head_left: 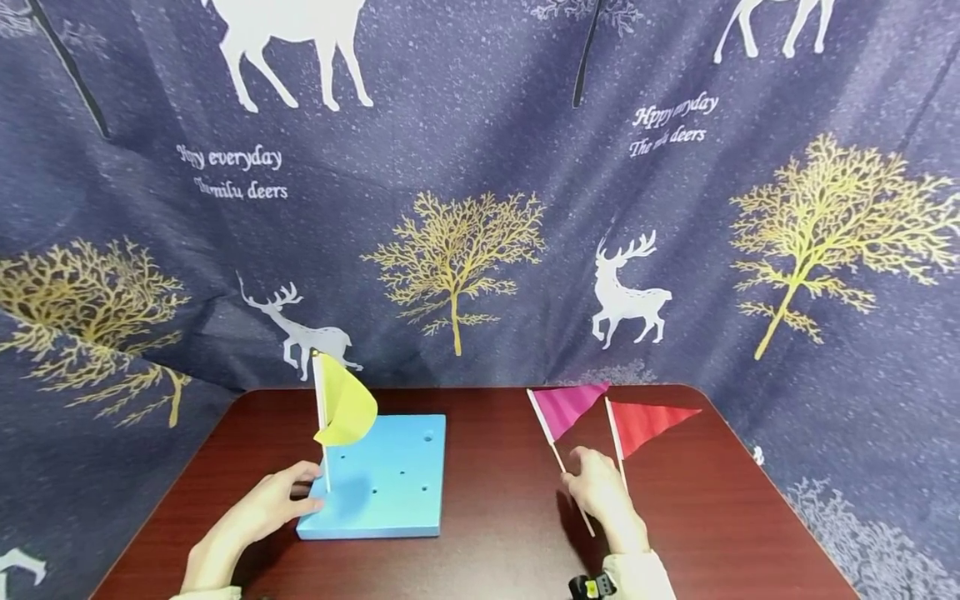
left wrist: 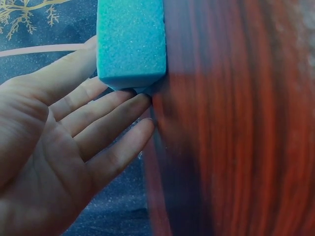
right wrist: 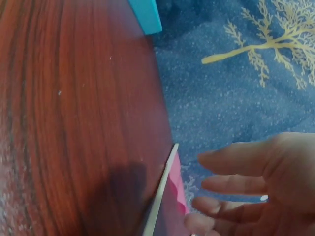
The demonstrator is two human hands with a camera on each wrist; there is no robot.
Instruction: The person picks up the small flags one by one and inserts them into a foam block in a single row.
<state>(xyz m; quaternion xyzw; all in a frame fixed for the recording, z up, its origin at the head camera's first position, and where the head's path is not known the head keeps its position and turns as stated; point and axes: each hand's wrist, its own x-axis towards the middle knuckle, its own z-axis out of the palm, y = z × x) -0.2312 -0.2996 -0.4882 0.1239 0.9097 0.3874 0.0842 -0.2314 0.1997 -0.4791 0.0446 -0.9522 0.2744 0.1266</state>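
Note:
My left hand (head_left: pixel 258 504) rests at the left edge of a light blue foam block (head_left: pixel 408 508), its fingers fairly straight and the fingertips right at the block's side. Out of the block's left part rises a yellow flag (head_left: pixel 347 406) on a thin white stick, nearly upright beside that hand. Over on the right, my right hand (head_left: pixel 600 487) is above the stick of a magenta triangular flag (head_left: pixel 564 407) lying on the table. In the right wrist view, its fingers are apart and loosely extended near the flag's stick (right wrist: pixel 160 196), holding nothing.
A red triangular flag (head_left: pixel 645 423) lies just right of the magenta one, its stick partly hidden by my right hand. Several small holes dot the block's top. The dark red wooden table (head_left: pixel 495 500) ends at a blue cloth backdrop (head_left: pixel 480 125) with deer and trees.

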